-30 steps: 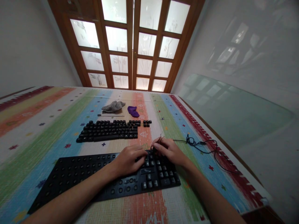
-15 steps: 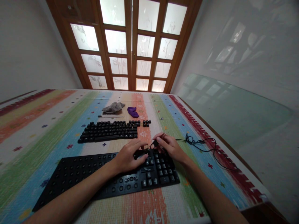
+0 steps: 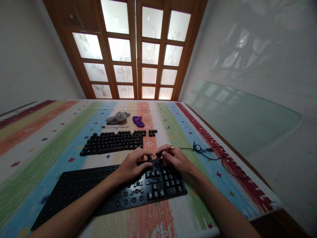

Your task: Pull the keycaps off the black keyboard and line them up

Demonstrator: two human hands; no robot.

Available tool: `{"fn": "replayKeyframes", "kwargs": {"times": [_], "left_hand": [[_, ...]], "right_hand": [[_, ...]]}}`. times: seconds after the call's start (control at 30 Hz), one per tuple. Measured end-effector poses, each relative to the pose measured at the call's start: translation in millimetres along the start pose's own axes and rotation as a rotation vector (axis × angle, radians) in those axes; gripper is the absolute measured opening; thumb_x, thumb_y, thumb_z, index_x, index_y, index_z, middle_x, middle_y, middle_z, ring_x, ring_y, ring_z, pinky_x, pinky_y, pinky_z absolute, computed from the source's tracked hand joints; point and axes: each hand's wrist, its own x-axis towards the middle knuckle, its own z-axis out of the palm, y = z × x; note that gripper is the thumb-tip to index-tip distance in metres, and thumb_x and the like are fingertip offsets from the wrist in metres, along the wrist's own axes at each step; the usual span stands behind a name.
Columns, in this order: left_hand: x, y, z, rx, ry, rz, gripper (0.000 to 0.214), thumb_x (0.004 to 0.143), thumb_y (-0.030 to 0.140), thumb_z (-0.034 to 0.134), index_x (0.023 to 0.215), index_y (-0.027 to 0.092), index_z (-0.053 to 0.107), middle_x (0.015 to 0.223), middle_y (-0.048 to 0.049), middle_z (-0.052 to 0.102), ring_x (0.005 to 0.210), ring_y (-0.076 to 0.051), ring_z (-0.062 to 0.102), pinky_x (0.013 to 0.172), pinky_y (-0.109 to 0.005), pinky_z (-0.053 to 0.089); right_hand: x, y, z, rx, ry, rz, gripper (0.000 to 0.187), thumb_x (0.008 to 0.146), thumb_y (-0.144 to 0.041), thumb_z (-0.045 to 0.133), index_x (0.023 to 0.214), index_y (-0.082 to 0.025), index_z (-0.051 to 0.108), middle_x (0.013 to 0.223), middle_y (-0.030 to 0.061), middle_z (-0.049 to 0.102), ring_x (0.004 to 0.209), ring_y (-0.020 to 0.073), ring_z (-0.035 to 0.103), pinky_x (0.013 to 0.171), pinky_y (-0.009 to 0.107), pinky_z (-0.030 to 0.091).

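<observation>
1. Your keyboard [image 3: 131,193]: black plastic, smooth, with a low, even sheen.
2. The loose keycaps [image 3: 114,142] before you: black plastic, faintly glossy.
3. Your tool [image 3: 159,154]: a dark, seemingly plastic body with thin wires [image 3: 171,147] that look metallic.
4. Your cable [image 3: 209,150]: smooth, black, seemingly plastic.
5. The tablecloth [image 3: 71,138]: matt fabric, its weave coarse nearest you.
6. The grey rag [image 3: 118,117]: rough, matt cloth.
7. The purple piece [image 3: 138,121]: matt, apparently cloth.
8. The doors [image 3: 162,49] facing you: smooth brown wood, with frosted glass panes [image 3: 115,16].
9. The wall [image 3: 284,66] at your right: smooth, glossy, mirroring light.
</observation>
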Motion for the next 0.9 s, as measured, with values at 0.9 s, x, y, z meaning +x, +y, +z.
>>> {"fn": "replayKeyframes", "kwargs": {"times": [0.9], "left_hand": [[-1,12,-3.3,0.038,0.097,0.111,0.017,0.084,0.017,0.068,0.100,0.019,0.070,0.088,0.0001,0.075,0.069,-0.010,0.067,0.066,-0.020,0.057]], "right_hand": [[1,0,5,0.075,0.010,0.029,0.034,0.095,-0.048,0.053,0.103,-0.017,0.064,0.063,-0.0041,0.057,0.050,0.0101,0.058,0.050,0.022,0.044]]}}
